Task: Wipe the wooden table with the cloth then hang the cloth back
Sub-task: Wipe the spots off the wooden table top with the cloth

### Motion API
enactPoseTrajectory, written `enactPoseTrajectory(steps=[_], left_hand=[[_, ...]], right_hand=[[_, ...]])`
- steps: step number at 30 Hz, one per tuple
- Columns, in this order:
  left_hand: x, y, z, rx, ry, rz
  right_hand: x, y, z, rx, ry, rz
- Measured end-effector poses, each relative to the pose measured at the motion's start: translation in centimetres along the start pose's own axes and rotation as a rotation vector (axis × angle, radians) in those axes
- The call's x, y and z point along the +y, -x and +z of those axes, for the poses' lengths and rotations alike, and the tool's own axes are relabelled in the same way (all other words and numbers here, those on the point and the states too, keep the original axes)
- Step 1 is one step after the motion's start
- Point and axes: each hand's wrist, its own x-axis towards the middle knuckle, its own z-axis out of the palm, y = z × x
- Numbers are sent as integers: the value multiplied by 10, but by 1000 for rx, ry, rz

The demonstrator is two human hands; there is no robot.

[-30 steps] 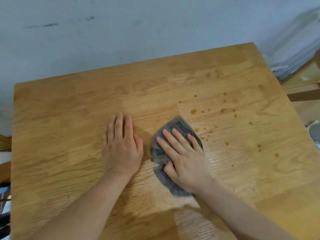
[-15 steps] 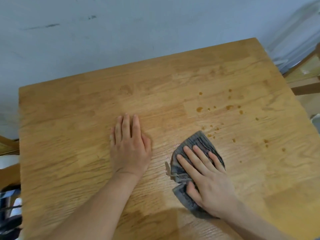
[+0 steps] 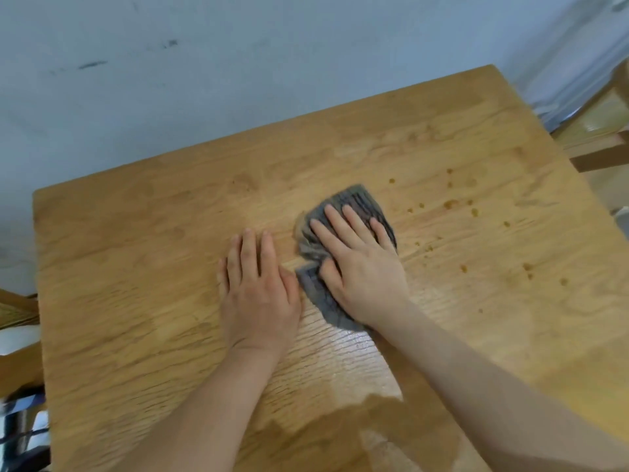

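Note:
A square wooden table (image 3: 136,267) fills the view. My right hand (image 3: 360,267) presses flat on a crumpled grey cloth (image 3: 360,199) near the table's middle, fingers spread over it. Part of the cloth shows past my fingertips and below my thumb. My left hand (image 3: 258,287) lies flat on the bare wood just left of the cloth, fingers together, holding nothing. Several small brown drops (image 3: 452,204) dot the wood to the right of the cloth.
A pale grey-blue wall (image 3: 238,80) runs behind the table's far edge. Wooden furniture (image 3: 599,155) stands past the right edge. A chair part (image 3: 17,311) and dark items show at the left edge. A damp sheen (image 3: 340,362) marks the wood between my forearms.
My right hand has slid the cloth away from me and leftward, from the near right back up beside my left hand. My left hand stays flat in place.

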Motion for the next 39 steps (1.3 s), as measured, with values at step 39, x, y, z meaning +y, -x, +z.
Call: enactPoseTrajectory(steps=[39], left_hand=[[7, 1, -5, -21, -70, -11]], right_hand=[[11, 71, 1, -37, 0, -110]])
